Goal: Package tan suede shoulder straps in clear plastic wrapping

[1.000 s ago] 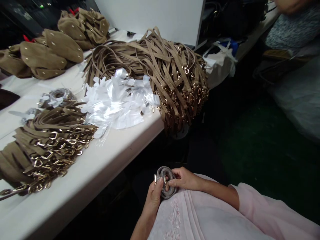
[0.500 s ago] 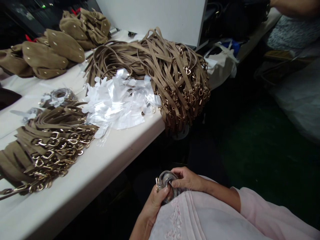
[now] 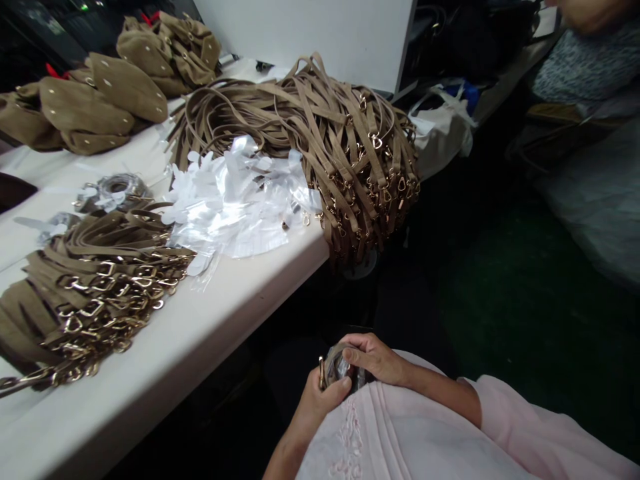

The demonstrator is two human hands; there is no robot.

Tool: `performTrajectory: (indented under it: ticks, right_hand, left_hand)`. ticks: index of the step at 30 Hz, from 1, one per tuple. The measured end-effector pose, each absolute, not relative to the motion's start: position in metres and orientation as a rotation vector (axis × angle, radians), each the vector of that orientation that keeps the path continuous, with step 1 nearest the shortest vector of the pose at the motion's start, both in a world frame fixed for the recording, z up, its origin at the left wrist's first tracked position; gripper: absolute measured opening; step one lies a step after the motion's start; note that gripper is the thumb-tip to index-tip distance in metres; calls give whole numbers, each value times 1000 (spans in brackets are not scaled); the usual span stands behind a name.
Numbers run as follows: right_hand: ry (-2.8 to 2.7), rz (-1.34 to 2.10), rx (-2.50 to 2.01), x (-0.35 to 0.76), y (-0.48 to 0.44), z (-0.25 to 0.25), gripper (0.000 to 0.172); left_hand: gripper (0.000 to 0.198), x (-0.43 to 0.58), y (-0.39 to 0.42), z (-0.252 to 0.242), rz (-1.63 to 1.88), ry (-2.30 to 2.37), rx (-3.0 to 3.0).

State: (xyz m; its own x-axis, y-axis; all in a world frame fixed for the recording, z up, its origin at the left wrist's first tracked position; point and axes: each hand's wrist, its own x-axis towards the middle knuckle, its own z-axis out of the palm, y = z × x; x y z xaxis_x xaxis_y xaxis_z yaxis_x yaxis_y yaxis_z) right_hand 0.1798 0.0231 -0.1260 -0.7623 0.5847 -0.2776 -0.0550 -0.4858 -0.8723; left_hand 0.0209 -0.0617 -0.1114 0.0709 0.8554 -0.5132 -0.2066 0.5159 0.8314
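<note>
Close to my body, off the table's front edge, both hands grip a coiled brown strap with clear plastic about it. My left hand is closed round its lower left side, thumb across the front. A gold metal clasp stands up beside those fingers. On the upper right side, my right hand holds the coil between thumb and fingers. The coil's underside is hidden by my hands.
The white table bears a large heap of brown straps, white plastic sleeves, a bundle of straps with gold clasps, wrapped coils and brown bags. Another person's arm shows at upper right.
The coil has turned a little in my hands, and its clasp now stands more upright. My left hand has shifted slightly right, its thumb further across the coil.
</note>
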Motion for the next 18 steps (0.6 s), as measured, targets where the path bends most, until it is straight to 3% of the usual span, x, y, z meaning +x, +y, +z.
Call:
performTrajectory:
  ticks: [8,18]
  right_hand:
    - [-1262,2296,-775,174,24,-121,53]
    - [-1190,2284,-792,172,24,-133,50]
  left_hand:
    - [44,33,-67,-105,1189,1222,165]
    - [34,28,-57,-109,1163,1389,261]
